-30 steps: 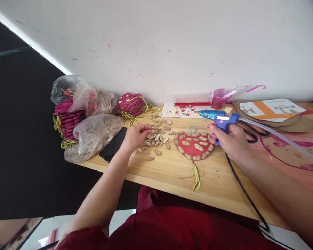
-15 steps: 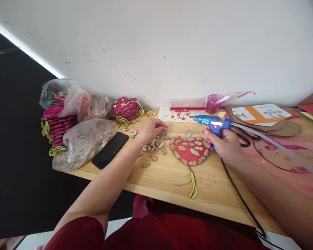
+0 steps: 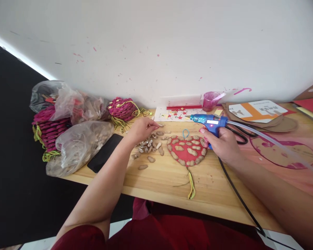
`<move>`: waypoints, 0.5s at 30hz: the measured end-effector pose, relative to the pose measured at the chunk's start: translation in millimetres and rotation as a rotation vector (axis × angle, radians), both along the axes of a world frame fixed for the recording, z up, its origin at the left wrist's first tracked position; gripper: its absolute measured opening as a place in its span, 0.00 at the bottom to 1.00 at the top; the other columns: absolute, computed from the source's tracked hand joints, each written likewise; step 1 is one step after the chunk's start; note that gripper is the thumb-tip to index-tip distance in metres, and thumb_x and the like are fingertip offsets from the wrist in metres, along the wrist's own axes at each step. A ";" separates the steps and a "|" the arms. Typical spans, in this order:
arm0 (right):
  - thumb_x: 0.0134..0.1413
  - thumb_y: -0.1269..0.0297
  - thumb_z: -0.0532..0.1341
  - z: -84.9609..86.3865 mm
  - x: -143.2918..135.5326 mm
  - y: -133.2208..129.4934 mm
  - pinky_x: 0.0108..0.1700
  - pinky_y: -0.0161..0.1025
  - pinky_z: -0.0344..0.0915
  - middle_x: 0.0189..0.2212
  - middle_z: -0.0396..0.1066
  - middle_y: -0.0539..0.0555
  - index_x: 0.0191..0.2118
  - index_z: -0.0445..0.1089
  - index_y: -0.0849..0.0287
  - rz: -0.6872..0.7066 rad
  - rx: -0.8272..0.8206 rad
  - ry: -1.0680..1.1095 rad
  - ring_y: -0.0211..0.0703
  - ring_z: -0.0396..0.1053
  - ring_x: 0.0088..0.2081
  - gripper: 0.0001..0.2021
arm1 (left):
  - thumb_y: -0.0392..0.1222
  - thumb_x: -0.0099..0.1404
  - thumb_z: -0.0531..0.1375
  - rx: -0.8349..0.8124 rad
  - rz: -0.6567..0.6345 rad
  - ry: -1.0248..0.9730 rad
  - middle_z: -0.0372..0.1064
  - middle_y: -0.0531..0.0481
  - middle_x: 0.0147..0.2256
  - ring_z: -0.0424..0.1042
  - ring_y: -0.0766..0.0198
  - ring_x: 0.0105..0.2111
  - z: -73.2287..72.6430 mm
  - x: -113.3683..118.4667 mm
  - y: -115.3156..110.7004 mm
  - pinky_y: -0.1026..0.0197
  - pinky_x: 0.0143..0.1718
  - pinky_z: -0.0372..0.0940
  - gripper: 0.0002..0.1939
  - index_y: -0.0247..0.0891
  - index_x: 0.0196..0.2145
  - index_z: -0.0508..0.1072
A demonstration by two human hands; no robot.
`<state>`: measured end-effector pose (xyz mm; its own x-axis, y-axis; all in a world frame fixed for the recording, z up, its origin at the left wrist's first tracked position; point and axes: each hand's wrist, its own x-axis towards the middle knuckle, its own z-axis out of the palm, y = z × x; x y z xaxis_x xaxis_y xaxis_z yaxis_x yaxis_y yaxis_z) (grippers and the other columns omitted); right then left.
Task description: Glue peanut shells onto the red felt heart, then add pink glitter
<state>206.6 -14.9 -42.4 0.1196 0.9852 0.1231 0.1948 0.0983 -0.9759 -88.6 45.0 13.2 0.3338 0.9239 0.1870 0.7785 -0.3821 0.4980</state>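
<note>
My right hand (image 3: 225, 144) is wrapped round the handle of a blue glue gun (image 3: 207, 122), whose nozzle points left above a sheet with stars (image 3: 169, 116). Over the back of a peanut pile (image 3: 147, 145), my left hand (image 3: 144, 129) pinches a small peanut (image 3: 159, 125) at its fingertips. Between my hands lies a red heart-shaped piece (image 3: 186, 154) with peanuts along its border and across its middle. It has a blue loop (image 3: 185, 133) at the top and a yellow-green tassel (image 3: 191, 185) at the bottom.
Plastic bags (image 3: 78, 146), a black phone (image 3: 104, 152) and magenta woven pieces (image 3: 122, 108) are at the left. Behind the glue gun is a pink cup (image 3: 211, 100). Cardboard pieces (image 3: 284, 123) lie at the right; a black cable (image 3: 237, 194) runs off the front edge.
The view has shifted slightly right. My left hand has lifted a little off the pile, and a peanut now shows at its fingertips. The glue gun stays in my right hand.
</note>
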 end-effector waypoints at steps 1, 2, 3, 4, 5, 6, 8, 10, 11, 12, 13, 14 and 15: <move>0.54 0.46 0.67 -0.4 0.2 0.0 0.22 0.42 0.63 0.17 0.67 0.49 0.25 0.67 0.52 0.004 0.003 0.002 0.43 0.65 0.19 0.18 | 0.40 0.63 0.63 -0.031 -0.024 -0.014 0.81 0.49 0.36 0.77 0.57 0.37 -0.2 -4.9 -1.7 0.58 0.42 0.67 0.09 0.42 0.37 0.84; 0.54 0.46 0.67 -0.8 0.4 0.0 0.22 0.42 0.63 0.17 0.67 0.49 0.25 0.67 0.52 0.008 0.007 0.005 0.43 0.64 0.19 0.18 | 0.39 0.62 0.63 -0.051 -0.032 -0.013 0.81 0.49 0.37 0.77 0.57 0.37 -1.6 -8.4 -3.4 0.58 0.42 0.67 0.09 0.43 0.38 0.84; 0.55 0.46 0.67 -1.3 0.6 0.1 0.22 0.42 0.63 0.17 0.67 0.49 0.25 0.67 0.52 0.015 0.011 0.007 0.43 0.64 0.19 0.18 | 0.38 0.60 0.64 -0.061 -0.048 -0.003 0.81 0.49 0.37 0.77 0.57 0.38 -3.9 -10.6 -4.9 0.58 0.43 0.67 0.10 0.43 0.38 0.84; 0.55 0.46 0.67 -1.7 0.7 0.2 0.21 0.42 0.63 0.17 0.67 0.49 0.25 0.67 0.52 0.018 0.015 0.011 0.43 0.64 0.19 0.18 | 0.37 0.59 0.65 -0.067 -0.061 0.012 0.81 0.49 0.36 0.77 0.56 0.38 -6.6 -11.5 -6.2 0.57 0.43 0.67 0.10 0.44 0.39 0.84; 0.55 0.46 0.67 -1.9 0.6 0.2 0.21 0.42 0.63 0.17 0.67 0.49 0.26 0.67 0.52 0.019 0.017 0.013 0.43 0.64 0.19 0.17 | 0.36 0.58 0.66 -0.070 -0.074 0.028 0.81 0.50 0.35 0.77 0.56 0.38 -9.4 -11.3 -7.2 0.57 0.42 0.67 0.11 0.44 0.39 0.83; 0.54 0.46 0.67 -2.0 0.6 0.3 0.21 0.42 0.63 0.17 0.67 0.49 0.26 0.67 0.52 0.019 0.014 0.017 0.43 0.64 0.19 0.17 | 0.35 0.57 0.66 -0.073 -0.086 0.041 0.81 0.50 0.35 0.77 0.57 0.37 -11.8 -10.4 -7.9 0.58 0.42 0.67 0.12 0.44 0.40 0.83; 0.54 0.46 0.67 -2.1 0.4 0.5 0.21 0.42 0.63 0.17 0.66 0.49 0.27 0.68 0.52 0.011 0.004 0.031 0.43 0.64 0.19 0.17 | 0.34 0.57 0.66 -0.085 -0.091 0.051 0.80 0.51 0.33 0.77 0.57 0.35 -15.0 -7.7 -8.8 0.58 0.40 0.67 0.14 0.44 0.41 0.83; 0.53 0.46 0.68 -2.4 0.6 0.5 0.22 0.42 0.63 0.17 0.66 0.48 0.27 0.67 0.52 0.007 0.001 0.040 0.43 0.65 0.19 0.17 | 0.33 0.58 0.66 -0.096 -0.072 0.048 0.80 0.50 0.33 0.76 0.58 0.35 -16.1 -5.7 -9.2 0.58 0.39 0.66 0.13 0.43 0.40 0.83; 0.54 0.46 0.68 -2.6 0.8 0.4 0.22 0.42 0.63 0.17 0.66 0.48 0.27 0.67 0.52 0.010 0.004 0.036 0.43 0.65 0.20 0.17 | 0.34 0.58 0.66 -0.100 -0.064 0.048 0.80 0.50 0.33 0.76 0.57 0.35 -16.0 -5.3 -9.3 0.58 0.39 0.66 0.12 0.43 0.40 0.83; 0.54 0.46 0.67 -2.7 1.1 0.2 0.23 0.42 0.63 0.17 0.67 0.48 0.27 0.67 0.52 0.013 0.009 0.030 0.43 0.65 0.20 0.17 | 0.35 0.58 0.66 -0.100 -0.060 0.050 0.80 0.49 0.34 0.76 0.57 0.35 -15.9 -5.4 -9.3 0.58 0.39 0.66 0.11 0.43 0.39 0.83; 0.55 0.46 0.67 -2.7 1.3 -0.1 0.23 0.42 0.63 0.18 0.67 0.48 0.27 0.67 0.52 0.016 0.014 0.023 0.43 0.65 0.20 0.17 | 0.36 0.59 0.66 -0.092 -0.062 0.054 0.80 0.49 0.34 0.76 0.57 0.35 -15.8 -6.0 -9.3 0.58 0.39 0.66 0.10 0.43 0.39 0.83; 0.55 0.47 0.67 -2.5 1.4 -0.6 0.23 0.42 0.63 0.18 0.67 0.48 0.27 0.67 0.52 0.019 0.016 0.017 0.43 0.65 0.20 0.17 | 0.37 0.60 0.65 -0.077 -0.067 0.058 0.80 0.49 0.35 0.76 0.57 0.36 -15.7 -7.0 -9.2 0.57 0.40 0.66 0.08 0.43 0.38 0.83; 0.55 0.47 0.67 -2.0 1.4 -1.1 0.24 0.42 0.63 0.18 0.67 0.48 0.27 0.68 0.52 0.019 0.016 0.011 0.42 0.66 0.20 0.17 | 0.38 0.61 0.64 -0.054 -0.071 0.060 0.80 0.48 0.35 0.76 0.57 0.36 -15.8 -8.3 -8.9 0.57 0.41 0.67 0.07 0.43 0.37 0.83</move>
